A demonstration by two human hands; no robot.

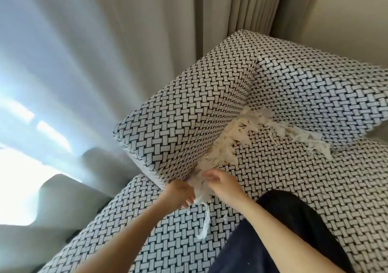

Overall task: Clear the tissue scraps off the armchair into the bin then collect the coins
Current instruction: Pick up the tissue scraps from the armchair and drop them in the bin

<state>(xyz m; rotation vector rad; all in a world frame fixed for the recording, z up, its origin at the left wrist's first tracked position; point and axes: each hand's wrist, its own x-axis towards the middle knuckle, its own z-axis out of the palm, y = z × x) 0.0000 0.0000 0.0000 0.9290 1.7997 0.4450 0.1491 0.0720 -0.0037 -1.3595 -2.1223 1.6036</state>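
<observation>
Left hand [178,192] is curling its fingers round a clump of white shredded tissue scraps [227,146] | right hand [223,185] is pinching the same clump just beside it, one strip dangling below both | other scraps are lying beyond the right hand along the crease of the black-and-white basket-weave fabric armchair [294,188], against its armrest

Cloth and paper, all of it matt!
The armchair [294,188] wears a coarse basket-weave cloth, black on white. The tissue scraps [231,146] are thin, soft white paper, torn wispy and ragged. Behind hang a beige curtain [231,10] of smooth cloth and a gauzy, translucent sheer curtain [63,41]. The dark garment [273,241] is plain fabric.
</observation>
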